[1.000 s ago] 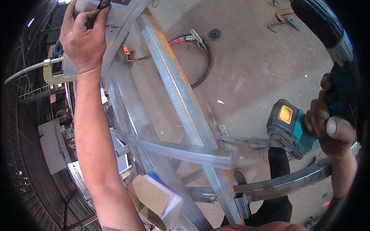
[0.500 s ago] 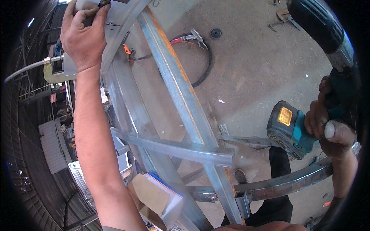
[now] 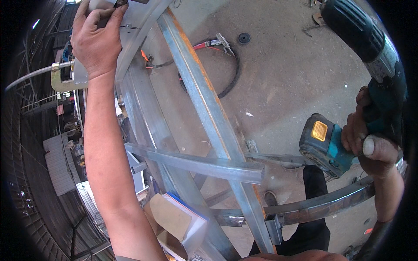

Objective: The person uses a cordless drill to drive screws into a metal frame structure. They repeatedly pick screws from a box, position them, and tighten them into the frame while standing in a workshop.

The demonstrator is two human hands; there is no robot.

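My right hand (image 3: 374, 145) is wrapped round the handle of a teal and black cordless drill (image 3: 386, 93) at the right, its battery (image 3: 322, 135) towards the middle and its black chuck pointing up and left. At the upper left, my left hand (image 3: 96, 41) has its fingers bent together at the picture's top edge, next to a grey metal plate (image 3: 130, 28). A small dark piece (image 3: 120, 3) shows between thumb and fingers; its kind cannot be made out. Below that wrist, a clamp (image 3: 56, 78) grips near the plate's edge.
A rust-edged steel beam (image 3: 196, 82) runs down the middle, crossed by a shorter metal tube (image 3: 200, 165). A curved steel bar (image 3: 326, 202) lies lower right. On the floor (image 3: 287, 65) are a coiled cable (image 3: 238, 69) and a black disc (image 3: 244, 38). An opened cardboard box (image 3: 170, 217) stands lower left.
The drill has swung slightly, its chuck shifting left and down while its battery edges left. My left hand has drifted a little right and down, with its fingers still bent.
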